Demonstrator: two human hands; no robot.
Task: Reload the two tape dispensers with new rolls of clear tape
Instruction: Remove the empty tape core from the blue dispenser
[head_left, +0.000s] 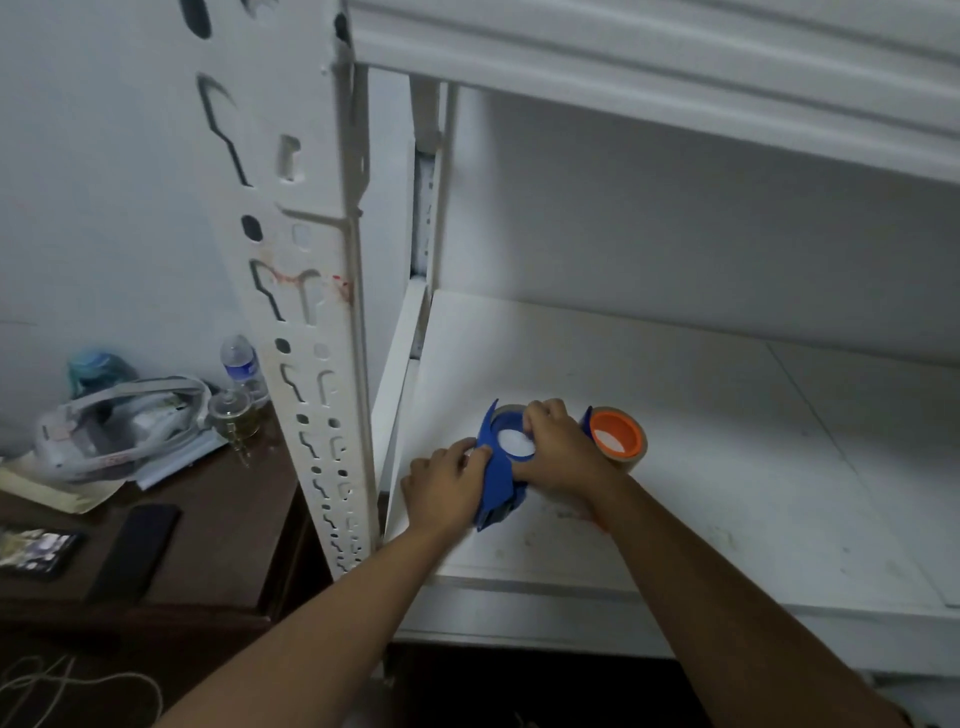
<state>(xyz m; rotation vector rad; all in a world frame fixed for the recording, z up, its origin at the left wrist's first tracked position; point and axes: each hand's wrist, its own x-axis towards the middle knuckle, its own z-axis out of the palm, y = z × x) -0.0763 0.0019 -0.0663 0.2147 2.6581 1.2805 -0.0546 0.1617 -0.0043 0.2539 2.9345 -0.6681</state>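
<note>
Illumination is dim and cool. A brighter pool falls on the white shelf board (675, 415); the dark side table (218, 519) is underexposed. Wide-angle distortion bows the slotted upright (311, 312). Detail is soft, with slight blur throughout.

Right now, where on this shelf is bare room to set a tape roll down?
Bare: the white shelf right of the orange-core roll and behind both hands. Crowded: front-left corner, where left hand and right hand grip the blue dispenser.

White shelf (649, 395), dark wooden table (228, 519), pale wall (104, 208)
</note>
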